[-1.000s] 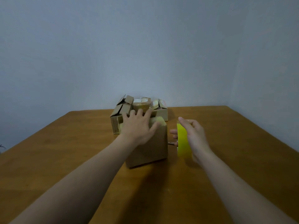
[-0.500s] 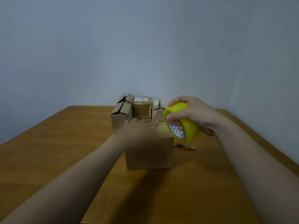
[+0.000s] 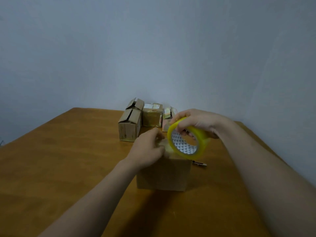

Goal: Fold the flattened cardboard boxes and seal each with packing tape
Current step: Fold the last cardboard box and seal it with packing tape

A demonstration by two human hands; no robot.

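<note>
Right hand (image 3: 196, 122) grips the tape roll (image 3: 186, 140) over the near box (image 3: 164, 175), left hand (image 3: 147, 149) perhaps pinning its end: sealing barely begun, 1 far box (image 3: 130, 125) open.

place: plain indoor room | evidence: wooden table (image 3: 68, 151) set in corner of bare walls (image 3: 153, 48) | small cardboard boxes (image 3: 152, 118) grouped at back

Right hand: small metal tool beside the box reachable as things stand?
Probably not yet: the right hand grips the tape roll. The small metal tool lies uncovered on the table beside the box, so the way is free, but the hand is full.
</note>
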